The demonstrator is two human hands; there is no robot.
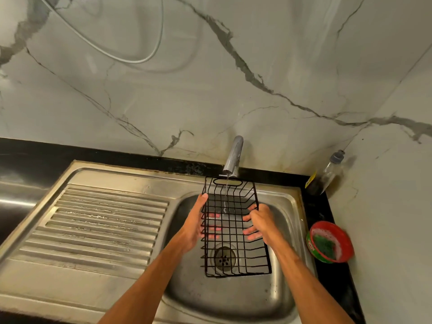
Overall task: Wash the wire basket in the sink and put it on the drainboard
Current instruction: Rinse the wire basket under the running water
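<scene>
A black wire basket [233,232] hangs over the steel sink bowl [282,220], its far end under the tap [233,155]. A thin stream of water runs from the tap through the basket. My left hand [195,224] grips the basket's left side, thumb along the top wire and fingers showing under the mesh. My right hand [260,222] grips the right side, its fingers curled under and inside the wires. The ribbed drainboard [100,220] lies to the left of the bowl.
The sink drain [224,256] shows through the basket's near end. A red and green tub with a green scrubber [330,242] sits on the black counter at the right. A clear bottle [327,171] stands in the back right corner. Marble wall behind.
</scene>
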